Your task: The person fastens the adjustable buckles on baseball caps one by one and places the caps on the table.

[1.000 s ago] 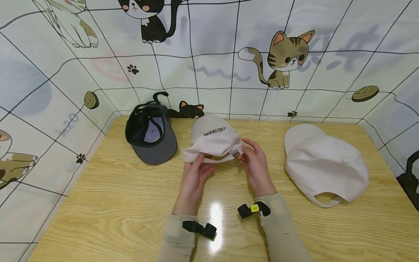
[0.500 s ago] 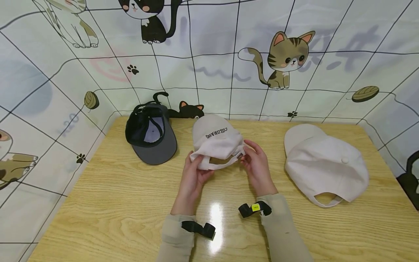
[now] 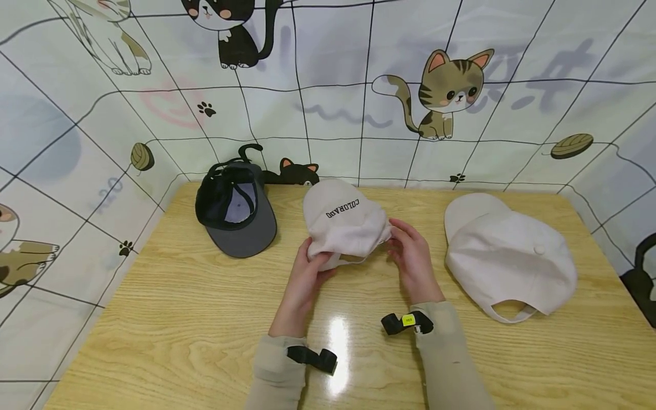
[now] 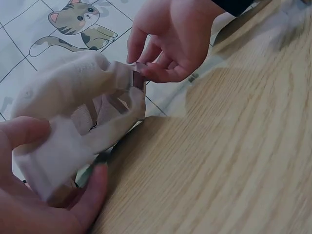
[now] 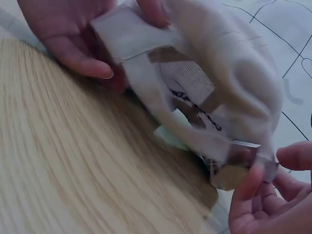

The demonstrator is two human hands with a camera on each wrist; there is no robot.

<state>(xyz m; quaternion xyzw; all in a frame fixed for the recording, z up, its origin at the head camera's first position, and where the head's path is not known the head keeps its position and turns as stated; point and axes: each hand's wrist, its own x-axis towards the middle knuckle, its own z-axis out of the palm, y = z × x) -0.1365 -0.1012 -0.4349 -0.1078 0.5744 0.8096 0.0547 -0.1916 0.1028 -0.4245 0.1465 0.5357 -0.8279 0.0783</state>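
Note:
A pale cap (image 3: 348, 228) with "COLORADO" lettered on it is held at the middle of the table, its rear opening toward me. My left hand (image 3: 306, 273) grips the left rear edge, thumb outside the cloth. On the other side, my right hand (image 3: 414, 259) pinches the strap's end beside a metal buckle (image 5: 243, 151), between thumb and fingers. The back strap (image 5: 168, 122) spans the opening in the right wrist view, and a pale tag (image 5: 173, 131) shows behind it. Some fingertips are hidden by the cap.
A dark grey cap (image 3: 241, 242) lies at the left, its inside showing. A larger white cap (image 3: 507, 250) lies at the right. Both rest on the wooden table (image 3: 195, 341), which ends at a cat-printed cloth (image 3: 333, 114) behind and at the sides.
The Colorado cap has shifted right and turned a little. Its strap opening shows less in the head view. My right hand has moved slightly right; my left hand has changed its hold on the edge.

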